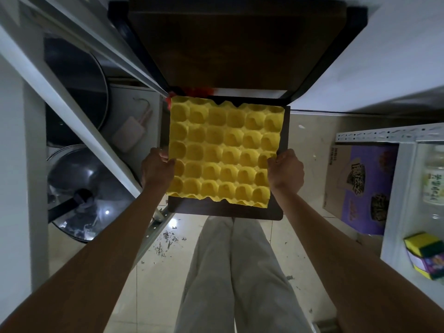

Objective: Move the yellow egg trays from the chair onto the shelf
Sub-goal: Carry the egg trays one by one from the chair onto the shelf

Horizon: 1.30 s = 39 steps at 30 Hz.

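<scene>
A yellow egg tray (223, 152), or a stack of them, lies over the dark brown chair seat (223, 211) straight below me. My left hand (157, 167) grips the tray's left edge, thumb on top. On the right edge my right hand (286, 170) is closed the same way. Whether the tray rests on the seat or hangs just above it I cannot tell. The chair's dark backrest (230, 44) rises beyond the tray. A white metal shelf (394, 135) stands at the right.
Left of the chair a white rack (79, 111) holds dark pans and glass lids (79, 193). On the right stand a purple carton (360, 186), a bottle (434, 179) and a sponge pack (425, 255). Debris lies on the tiled floor (168, 239) by my legs.
</scene>
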Available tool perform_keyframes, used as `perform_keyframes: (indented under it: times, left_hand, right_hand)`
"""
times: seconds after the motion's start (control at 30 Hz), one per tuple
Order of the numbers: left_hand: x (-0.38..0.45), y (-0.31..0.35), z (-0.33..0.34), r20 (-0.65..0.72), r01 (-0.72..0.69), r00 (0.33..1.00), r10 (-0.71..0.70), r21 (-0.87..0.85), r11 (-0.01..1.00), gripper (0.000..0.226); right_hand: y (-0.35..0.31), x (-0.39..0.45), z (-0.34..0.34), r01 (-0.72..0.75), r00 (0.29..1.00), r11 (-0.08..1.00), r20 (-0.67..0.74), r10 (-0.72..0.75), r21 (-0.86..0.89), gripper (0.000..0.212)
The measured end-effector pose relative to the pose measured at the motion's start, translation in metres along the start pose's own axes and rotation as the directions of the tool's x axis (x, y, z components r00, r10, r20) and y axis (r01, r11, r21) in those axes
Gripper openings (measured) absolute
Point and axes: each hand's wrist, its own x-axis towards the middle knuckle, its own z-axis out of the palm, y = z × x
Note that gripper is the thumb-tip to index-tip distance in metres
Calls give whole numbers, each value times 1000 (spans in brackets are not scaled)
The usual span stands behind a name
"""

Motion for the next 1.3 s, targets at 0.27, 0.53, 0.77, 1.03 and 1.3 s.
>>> perform_keyframes:
  times: [0.27,0.53,0.77,1.03,1.3]
  left_hand:
    - [-24,0,-7,-20,69,997,-71,-101,993,28]
    - [-32,18,-13,-57,52,996,-65,-217,975,28]
    - [-69,52,-38,-94,-60,995,34,-292,955,14]
    - [-157,88,-42,-10,-248,968,250,-171,954,19]
    - [-278,123,-31,201,-395,882,426,-174,902,46]
  right_hand:
    - [6,-12,-13,189,982,982,12,-189,1,12]
    - [6,-13,-24,279,959,942,-6,-283,188,10]
    - [16,-46,-67,193,977,923,-156,-148,332,18]
    - [89,-128,-135,17,943,856,-292,157,517,19]
    - [193,-252,-203,-120,898,594,-168,407,796,31]
